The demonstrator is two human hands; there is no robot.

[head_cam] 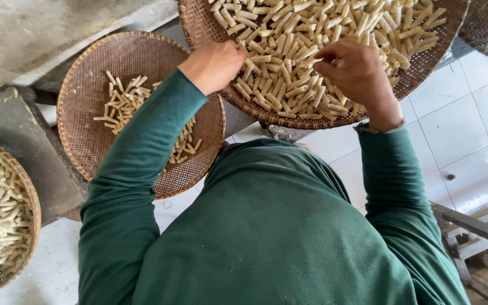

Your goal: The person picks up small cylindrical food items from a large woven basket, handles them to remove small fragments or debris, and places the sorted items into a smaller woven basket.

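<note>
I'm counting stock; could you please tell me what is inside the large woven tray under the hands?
The large woven tray holds pale stick-shaped pieces. Both hands cover some pieces.

Position: head-worn camera, above the person's own green-sleeved arms.
Direction: steeply downward and forward, over the chest toward the large woven tray ahead.
Distance: close, within arm's reach.
Frame edges: side trays cut off; white tiled floor at right.
Views: one only.

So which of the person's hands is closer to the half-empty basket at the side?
Left. The left hand is right beside the half-empty basket rim; the right hand lies farther off, over the full basket.
</note>
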